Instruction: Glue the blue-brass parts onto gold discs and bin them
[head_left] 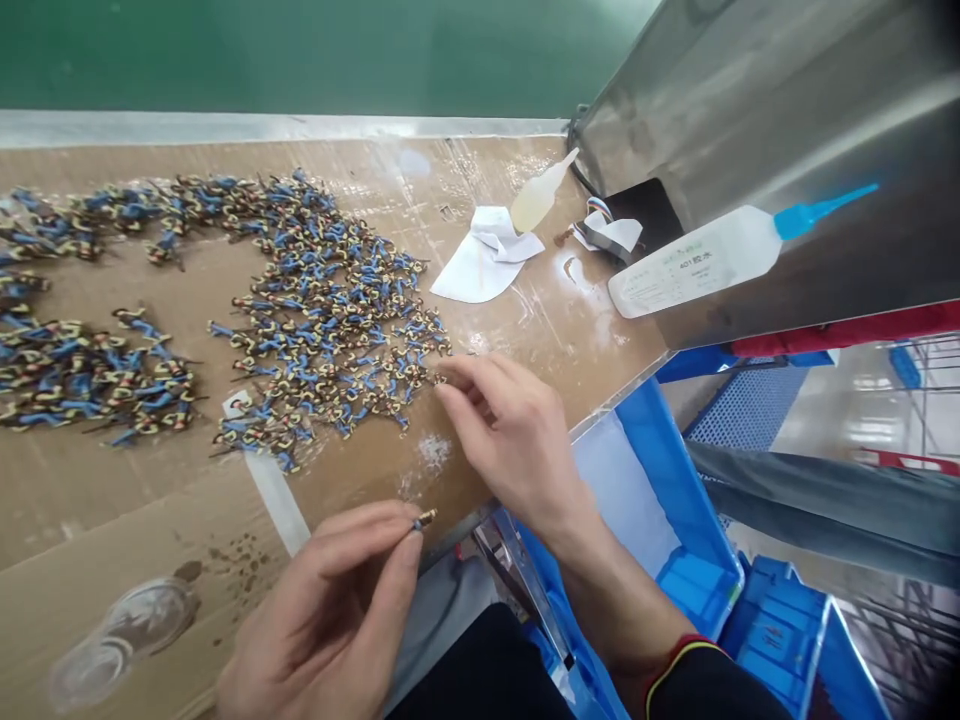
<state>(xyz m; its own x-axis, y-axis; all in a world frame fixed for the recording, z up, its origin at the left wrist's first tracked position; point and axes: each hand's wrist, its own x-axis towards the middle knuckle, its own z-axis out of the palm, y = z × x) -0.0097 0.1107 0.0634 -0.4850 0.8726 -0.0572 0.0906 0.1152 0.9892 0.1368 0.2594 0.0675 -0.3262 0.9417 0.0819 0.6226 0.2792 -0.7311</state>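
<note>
My left hand (330, 610) pinches a tiny painted toy figurine (424, 520) between thumb and forefinger, in front of the table's near edge. Only its yellowish-brown end and a bit of blue stick out. My right hand (514, 430) is at the right border of a wide spread of similar figurines (330, 310), blue, pale yellow and dark brown. Its thumb and forefinger are closed together at the tips, against a small dark piece too hidden to name. More figurines (90, 375) lie in a group on the left.
A white glue bottle (697, 262) with a blue nozzle leans at the right. A small yellowish squeeze bottle (536, 198) rests on white paper (487, 260). Clear plastic cups (150, 612) lie front left. Blue crates (652, 480) stand below the table's right edge.
</note>
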